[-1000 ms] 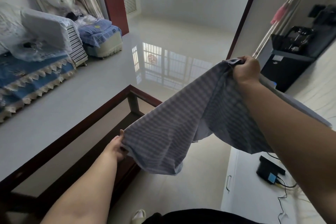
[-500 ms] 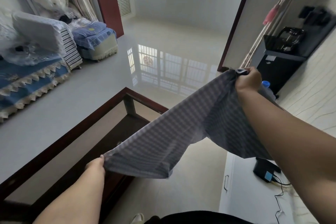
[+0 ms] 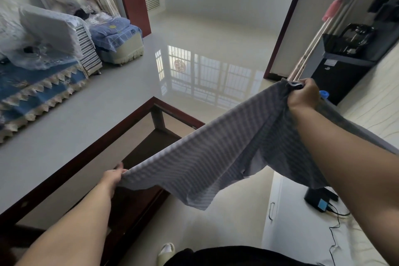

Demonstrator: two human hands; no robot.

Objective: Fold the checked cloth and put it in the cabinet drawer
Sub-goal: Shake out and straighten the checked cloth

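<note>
While the cloth (image 3: pixel 207 157) hangs in mid-air between two raised arms, the scene reads from left to right as follows. At far left stands a sofa (image 3: pixel 32 93) under a blue cover with a fringed edge, piled with white bundles; a small stool (image 3: pixel 118 43) with a blue checked cover sits beside it. Below and in front of these lies the counter (image 3: pixel 64 119), a grey top in a dark red-brown frame, with a lower shelf visible through its near end. The left hand (image 3: pixel 113 177) is held low above that near end, its grip closed on the lower left edge of the cloth, thumb on top. From there the cloth, grey with fine pale checks, rises diagonally to the upper right, stretched fairly taut along its top edge, while its loose lower part sags into a point over the glossy tiled floor (image 3: pixel 216 34). The right hand (image 3: pixel 303 96) is held higher and farther out, its grip closed as a fist around a bunched corner; a further length of cloth trails back under the right forearm. At lower right stands a white cabinet (image 3: pixel 287 233), a small handle on its front and a black device (image 3: pixel 319 201) with cables on its top. A slippered foot (image 3: pixel 166 251) shows at the bottom edge.
</note>
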